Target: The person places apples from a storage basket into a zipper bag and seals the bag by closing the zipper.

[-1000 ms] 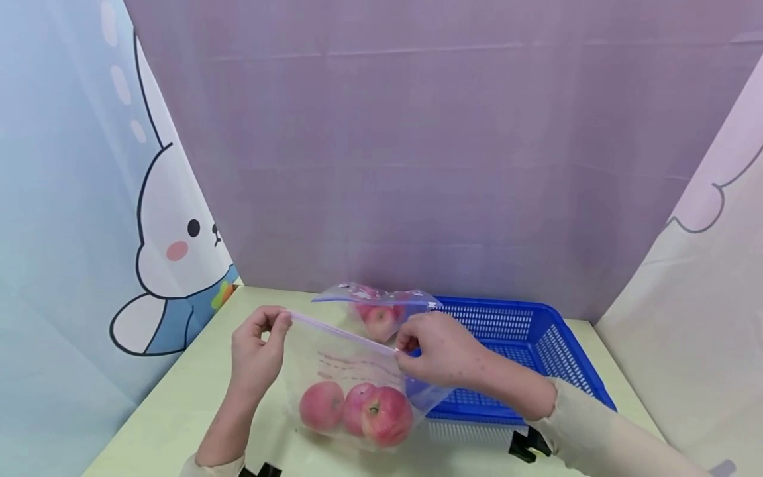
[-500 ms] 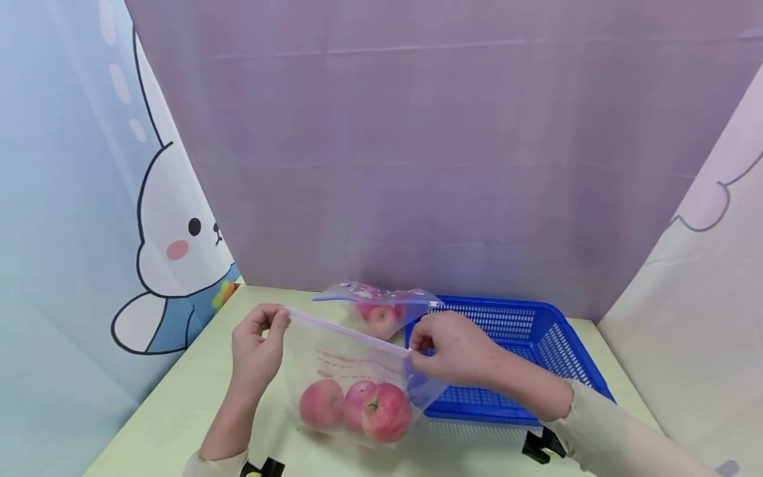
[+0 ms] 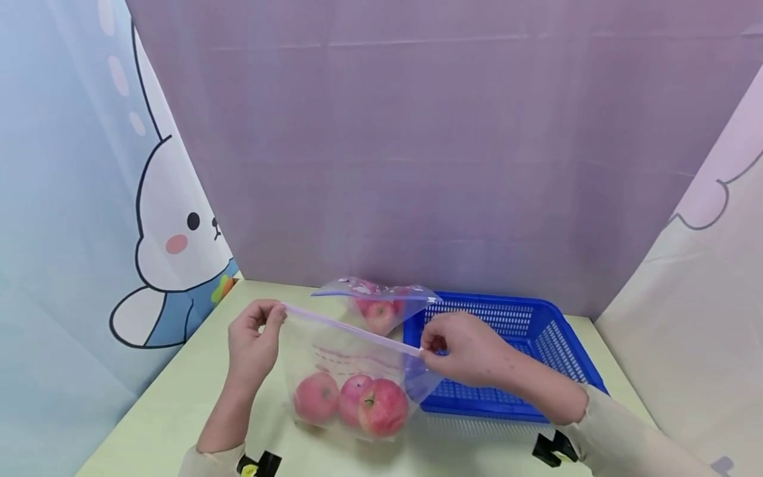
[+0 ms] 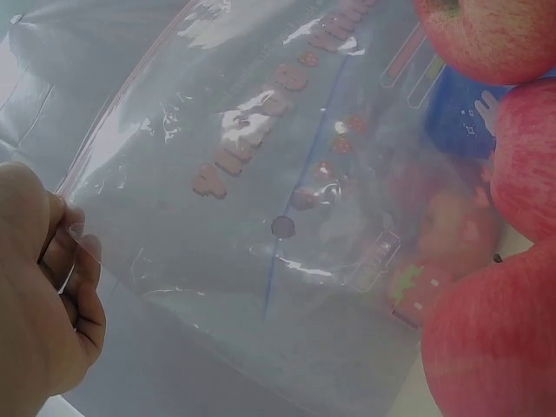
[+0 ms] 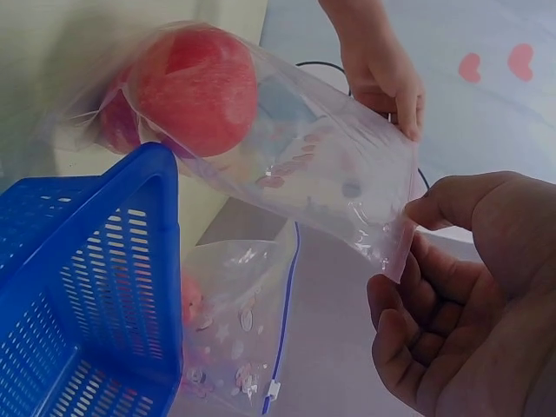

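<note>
A clear zip bag [image 3: 301, 358] with a pale pink zip strip hangs stretched between my hands, three red apples [image 3: 383, 408] at its bottom. My left hand [image 3: 253, 341] pinches the strip's left end between thumb and fingers. Toward the other end, my right hand [image 3: 465, 348] pinches the strip with thumb and index finger, seen close in the right wrist view on the pink edge [image 5: 401, 248]. Printed lettering [image 4: 252, 126] shows on the film in the left wrist view. The strip slopes down to the right.
Behind stands another zip bag [image 3: 340, 289] with a blue strip, a white slider and apples [image 3: 379, 315] inside. A blue perforated basket [image 3: 489, 409] sits on the right, partly behind my right arm. A grey-purple curtain [image 3: 381, 152] closes off the back of the pale yellow table [image 3: 161, 411].
My right hand has slid rightward along the zip strip toward its right end. My left hand keeps its pinch at the left end, almost in place.
</note>
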